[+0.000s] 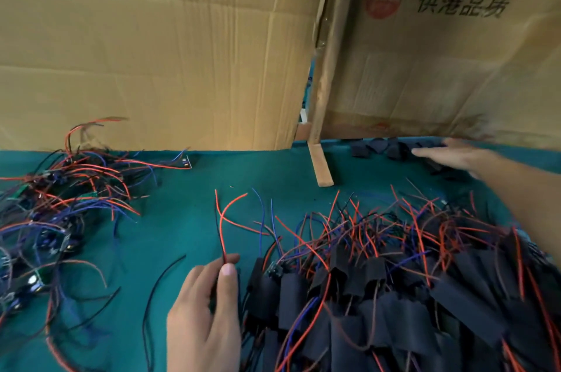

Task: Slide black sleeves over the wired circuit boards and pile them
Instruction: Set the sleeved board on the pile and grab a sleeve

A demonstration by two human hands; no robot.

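Left hand (203, 311), low at centre, pinches a red wire and a black wire (221, 229) between thumb and forefinger, the strands rising from its fingertips; whatever hangs below the grip is hidden by the hand. Right hand (455, 156), blurred, reaches with fingers extended and fairly flat onto a cluster of empty black sleeves (382, 147) at the far right of the green table cover (188, 204); whether it grips one cannot be told. Sleeved boards form a large pile (409, 295) at lower right, their red, blue and black leads fanning away from the viewer. Unsleeved circuit boards (45, 220) with tangled leads lie in a heap at the left. Cardboard sheets (151, 53) stand behind the table, with a wooden strip (321, 165) leaning between them.
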